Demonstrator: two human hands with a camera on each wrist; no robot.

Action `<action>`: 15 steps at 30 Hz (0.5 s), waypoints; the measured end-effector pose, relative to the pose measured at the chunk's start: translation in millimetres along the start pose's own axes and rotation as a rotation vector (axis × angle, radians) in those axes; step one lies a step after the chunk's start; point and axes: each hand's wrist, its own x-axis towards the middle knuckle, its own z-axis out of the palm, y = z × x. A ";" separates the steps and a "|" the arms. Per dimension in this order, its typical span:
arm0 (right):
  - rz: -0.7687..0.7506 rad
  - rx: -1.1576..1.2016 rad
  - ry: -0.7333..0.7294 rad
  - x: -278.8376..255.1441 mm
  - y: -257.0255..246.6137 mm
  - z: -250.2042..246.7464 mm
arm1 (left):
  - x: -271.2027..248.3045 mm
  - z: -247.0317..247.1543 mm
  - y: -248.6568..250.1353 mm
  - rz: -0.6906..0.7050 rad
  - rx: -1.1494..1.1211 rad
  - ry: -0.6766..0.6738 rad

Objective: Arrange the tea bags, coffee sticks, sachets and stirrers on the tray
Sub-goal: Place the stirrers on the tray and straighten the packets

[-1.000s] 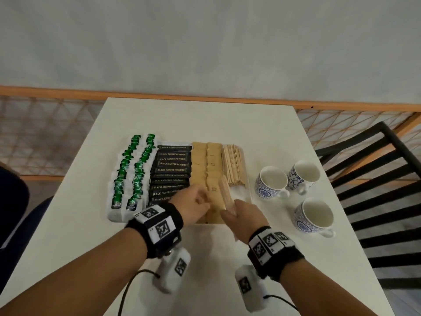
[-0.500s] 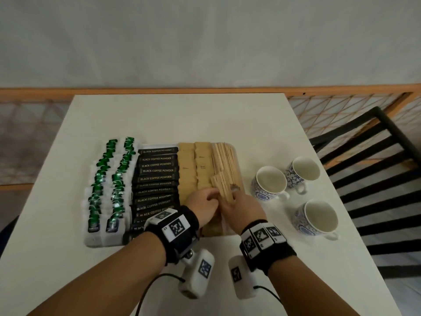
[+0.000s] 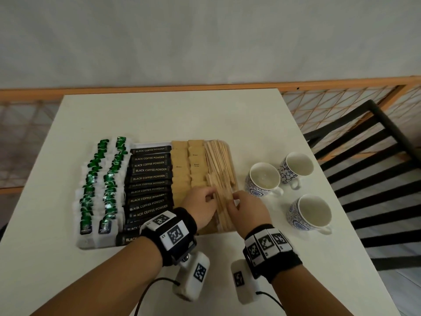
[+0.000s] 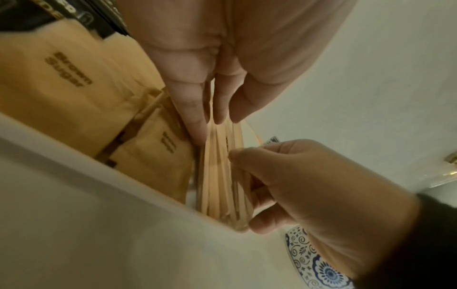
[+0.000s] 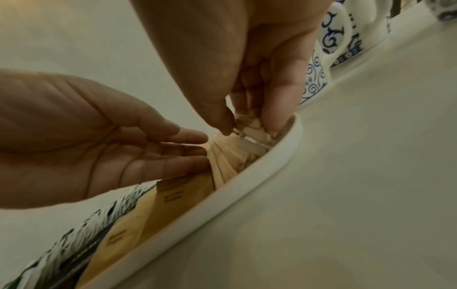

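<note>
A white tray (image 5: 247,181) holds green tea bags (image 3: 100,185), black coffee sticks (image 3: 148,179), brown sugar sachets (image 3: 189,169) and wooden stirrers (image 3: 218,156) in columns from left to right. A second bundle of stirrers (image 3: 222,201) lies at the near end of the right column. My right hand (image 3: 235,200) grips this bundle (image 4: 217,176), thumb on top and fingers curled under its right side. My left hand (image 3: 210,198) lies against the bundle's left side with straight fingers (image 4: 195,117), beside the sachets (image 4: 61,97).
Three blue-patterned white cups (image 3: 262,179) (image 3: 296,166) (image 3: 309,213) stand on the table just right of the tray. A black slatted chair (image 3: 376,179) stands past the table's right edge. A wooden rail runs behind the table.
My right hand has carried the stirrer bundle forward and laid it in line with the right column. My left hand has shifted from the sachets to the bundle's left side.
</note>
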 end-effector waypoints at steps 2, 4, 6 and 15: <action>-0.008 -0.027 -0.003 -0.3 -0.1 -1.0 | 3.9 -0.6 -1.5 0.005 0.048 0.032; -0.023 -0.051 0.008 -1.3 -0.1 -1.5 | 6.5 -1.6 -0.4 0.021 0.083 0.049; -0.037 -0.061 0.016 -2.5 0.6 -1.6 | 9.2 -1.8 0.5 0.033 0.115 0.045; -0.142 -0.040 0.070 -12.9 2.4 -6.0 | -1.9 -12.2 -4.1 0.049 0.082 0.051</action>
